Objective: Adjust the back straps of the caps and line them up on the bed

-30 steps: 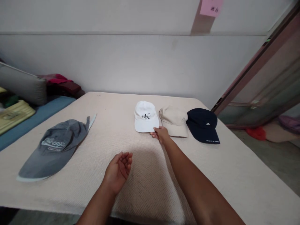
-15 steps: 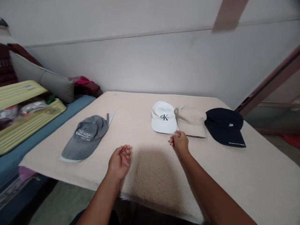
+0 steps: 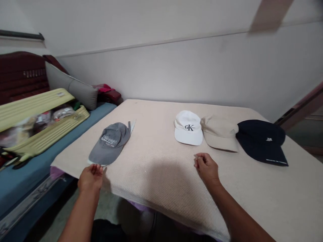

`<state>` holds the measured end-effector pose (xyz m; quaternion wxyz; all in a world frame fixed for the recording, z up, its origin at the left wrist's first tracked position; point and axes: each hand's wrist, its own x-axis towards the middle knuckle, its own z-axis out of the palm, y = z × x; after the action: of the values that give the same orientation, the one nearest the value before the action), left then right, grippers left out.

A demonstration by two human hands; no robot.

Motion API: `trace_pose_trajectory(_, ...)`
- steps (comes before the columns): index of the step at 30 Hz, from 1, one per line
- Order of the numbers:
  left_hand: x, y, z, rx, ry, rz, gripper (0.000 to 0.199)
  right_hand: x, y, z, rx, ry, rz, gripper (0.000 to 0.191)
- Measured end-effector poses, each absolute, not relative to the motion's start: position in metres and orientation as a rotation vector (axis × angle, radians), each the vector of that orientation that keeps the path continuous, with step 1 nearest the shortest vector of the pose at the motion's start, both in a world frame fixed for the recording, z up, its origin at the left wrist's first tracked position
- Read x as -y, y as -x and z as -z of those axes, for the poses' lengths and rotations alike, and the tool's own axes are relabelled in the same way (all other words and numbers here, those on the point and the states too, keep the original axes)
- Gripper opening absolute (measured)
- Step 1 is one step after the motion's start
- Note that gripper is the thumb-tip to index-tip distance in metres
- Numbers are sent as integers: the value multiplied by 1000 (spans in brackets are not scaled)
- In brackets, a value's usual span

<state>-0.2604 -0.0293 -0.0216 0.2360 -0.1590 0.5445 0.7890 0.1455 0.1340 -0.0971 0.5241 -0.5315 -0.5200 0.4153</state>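
Note:
A grey baseball cap with white lettering lies on the left of the table, a thin white piece showing under its edges. The curled fingers of my left hand pinch the near edge of its brim. My right hand hovers over the table with fingers drawn together, nothing visible in them. Just beyond it sit a white cap with black letters and a beige cap. Beside those is a dark navy cap. These three stand in a row, touching or slightly overlapping, brims toward me.
A cream cloth covers the table, which meets a pale wall at the back. To the left, a bed or bench with a blue surface carries a grey cushion and yellow ridged panels with plastic-wrapped things between them.
The view has turned left. My left hand has gone left to the grey cap's brim. My right hand has drawn back toward me, away from the white and beige caps.

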Motion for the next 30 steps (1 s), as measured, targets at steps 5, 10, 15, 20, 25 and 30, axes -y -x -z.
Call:
trace_pose_trajectory(5,26,258,23,-1541,417,-2219,12,-135,-146,99,1262,1285,-989,30)
trace_pose_trajectory(10,27,249,15,-1531,352,-2246,21,-135,-145,99,1257,1279,-986,28)
trace_pose_trajectory(15,33,244,13,-1516,340,-2212,23,-134,-144,97,1259,1303,-972,26)
trace_pose_trajectory(20,34,247,19,-1537,356,-2190,16,-133,-143,95,1264,1320,-981,27)
trace_pose_trajectory(25,33,249,18,-1479,334,-2189,17,-133,-143,96,1281,1331,-971,27)
trace_pose_trajectory(30,19,248,12,-1387,217,-2105,23,-134,-143,95,1289,1340,-959,27)
